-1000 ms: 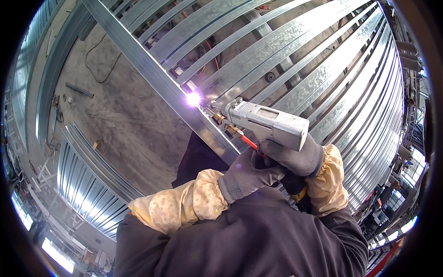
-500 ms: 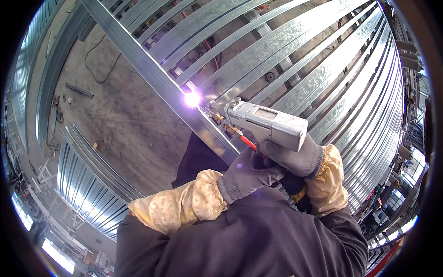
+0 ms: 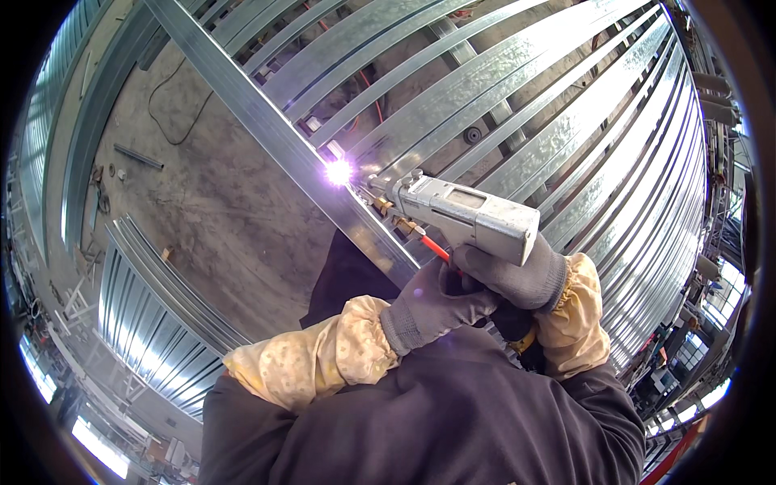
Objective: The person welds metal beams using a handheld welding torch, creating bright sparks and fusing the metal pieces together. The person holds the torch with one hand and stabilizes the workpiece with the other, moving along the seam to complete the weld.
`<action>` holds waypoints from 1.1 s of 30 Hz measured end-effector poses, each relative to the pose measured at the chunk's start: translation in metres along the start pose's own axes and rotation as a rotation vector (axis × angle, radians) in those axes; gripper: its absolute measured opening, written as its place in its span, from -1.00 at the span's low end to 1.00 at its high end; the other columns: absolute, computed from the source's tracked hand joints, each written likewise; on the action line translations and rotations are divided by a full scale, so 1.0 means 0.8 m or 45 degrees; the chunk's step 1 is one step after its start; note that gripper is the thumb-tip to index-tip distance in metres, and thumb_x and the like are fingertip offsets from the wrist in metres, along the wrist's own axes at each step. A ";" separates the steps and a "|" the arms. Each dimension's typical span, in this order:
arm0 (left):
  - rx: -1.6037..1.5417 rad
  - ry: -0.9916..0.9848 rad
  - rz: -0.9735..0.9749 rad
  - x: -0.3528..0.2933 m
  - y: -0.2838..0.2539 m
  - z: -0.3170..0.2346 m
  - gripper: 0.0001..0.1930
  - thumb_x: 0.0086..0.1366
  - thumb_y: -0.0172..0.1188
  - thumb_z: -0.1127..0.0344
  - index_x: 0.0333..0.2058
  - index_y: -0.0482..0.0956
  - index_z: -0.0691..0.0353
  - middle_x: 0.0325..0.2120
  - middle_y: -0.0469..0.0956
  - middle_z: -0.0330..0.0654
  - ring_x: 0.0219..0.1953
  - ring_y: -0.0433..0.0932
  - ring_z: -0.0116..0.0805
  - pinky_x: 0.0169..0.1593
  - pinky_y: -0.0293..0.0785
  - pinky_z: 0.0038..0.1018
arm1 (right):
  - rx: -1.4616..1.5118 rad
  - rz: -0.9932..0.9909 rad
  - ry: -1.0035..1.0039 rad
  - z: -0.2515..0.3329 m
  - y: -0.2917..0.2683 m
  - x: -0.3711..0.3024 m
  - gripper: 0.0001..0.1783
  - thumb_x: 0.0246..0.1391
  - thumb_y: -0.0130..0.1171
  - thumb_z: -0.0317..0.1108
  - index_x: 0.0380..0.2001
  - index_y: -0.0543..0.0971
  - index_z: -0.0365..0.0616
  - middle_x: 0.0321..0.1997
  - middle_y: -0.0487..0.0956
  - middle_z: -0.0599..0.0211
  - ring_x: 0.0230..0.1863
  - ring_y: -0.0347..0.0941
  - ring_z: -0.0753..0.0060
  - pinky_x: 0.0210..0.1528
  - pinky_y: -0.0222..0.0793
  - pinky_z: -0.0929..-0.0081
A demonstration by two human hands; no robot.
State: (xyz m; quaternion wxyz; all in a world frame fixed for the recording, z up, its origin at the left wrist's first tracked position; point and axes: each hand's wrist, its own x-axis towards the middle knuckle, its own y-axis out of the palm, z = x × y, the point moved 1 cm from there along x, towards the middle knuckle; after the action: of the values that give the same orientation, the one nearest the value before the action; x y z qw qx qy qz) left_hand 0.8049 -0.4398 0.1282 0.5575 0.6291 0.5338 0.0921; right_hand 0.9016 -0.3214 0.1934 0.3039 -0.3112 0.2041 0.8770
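Note:
A silver handheld laser welding gun points up and left, its nozzle by the edge of a galvanized steel beam. Bright violet-white light glares at the nozzle's end, where the slats meet the beam, and hides the joint. My gloved right hand is closed round the gun's handle under its rear end. Against it, my gloved left hand is closed at the handle, next to a red hose with brass fittings. Its fingertips are partly hidden.
Long galvanized slats stretch across the right, with gaps between them. A bundle of steel profiles lies at lower left. On the concrete floor are a thin black cable and a short dark bar. More long profiles stand far left.
The welding glare looks slightly smaller, and its centre sits a touch to the right. Both hands keep the same hold on the gun.

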 end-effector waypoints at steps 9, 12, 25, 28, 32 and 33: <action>-0.034 -0.029 0.022 -0.001 -0.003 0.002 -0.73 0.15 0.35 0.37 -0.21 0.49 0.28 -0.43 0.51 -0.32 -0.39 0.47 -0.60 -0.33 0.44 -0.62 | -0.085 0.004 -0.016 0.000 0.001 -0.001 -0.52 0.08 0.14 -0.34 0.07 0.41 -0.32 -0.41 0.57 0.33 -0.49 0.48 0.62 -0.48 0.41 0.62; -0.107 -0.024 0.063 0.000 -0.004 0.003 -0.70 0.16 0.35 0.33 -0.19 0.46 0.25 -0.42 0.50 -0.34 -0.38 0.45 -0.61 -0.32 0.41 -0.61 | -0.088 0.001 0.046 0.008 0.001 -0.002 -0.50 0.07 0.15 -0.35 0.09 0.39 -0.31 -0.39 0.58 0.32 -0.48 0.48 0.62 -0.48 0.42 0.62; -0.057 0.005 0.074 -0.001 -0.002 -0.002 -0.80 0.16 0.31 0.38 -0.28 0.49 0.25 -0.49 0.49 -0.35 -0.44 0.44 -0.61 -0.35 0.41 -0.61 | -0.148 0.015 -0.047 0.001 0.000 -0.002 -0.57 0.14 0.12 -0.39 0.07 0.40 -0.32 -0.37 0.59 0.29 -0.39 0.54 0.51 -0.34 0.47 0.52; -0.071 -0.010 0.053 -0.002 -0.002 -0.003 -0.79 0.16 0.32 0.37 -0.27 0.49 0.25 -0.49 0.49 -0.35 -0.44 0.44 -0.62 -0.36 0.40 -0.62 | -0.167 0.013 -0.024 0.001 -0.001 -0.001 -0.55 0.12 0.13 -0.41 0.08 0.39 -0.32 -0.36 0.59 0.29 -0.39 0.55 0.51 -0.33 0.48 0.52; -0.033 0.034 0.022 -0.002 0.000 -0.002 -0.76 0.16 0.33 0.37 -0.24 0.48 0.26 -0.48 0.50 -0.35 -0.44 0.44 -0.62 -0.36 0.41 -0.62 | -0.115 -0.025 -0.028 -0.002 0.001 0.000 -0.49 0.08 0.15 -0.38 0.11 0.38 -0.31 -0.36 0.58 0.32 -0.47 0.48 0.63 -0.46 0.42 0.63; -0.041 0.036 0.034 -0.003 0.000 -0.003 -0.77 0.17 0.32 0.39 -0.24 0.47 0.26 -0.48 0.49 -0.34 -0.44 0.44 -0.61 -0.36 0.41 -0.62 | -0.102 -0.017 -0.021 -0.002 0.001 0.000 -0.49 0.08 0.15 -0.38 0.11 0.38 -0.30 -0.36 0.58 0.32 -0.47 0.48 0.63 -0.46 0.42 0.63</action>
State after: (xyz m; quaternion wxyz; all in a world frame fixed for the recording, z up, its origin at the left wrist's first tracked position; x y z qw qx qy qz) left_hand 0.8024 -0.4402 0.1297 0.5587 0.6257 0.5317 0.1168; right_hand 0.9012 -0.3228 0.1924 0.2988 -0.3173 0.1642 0.8849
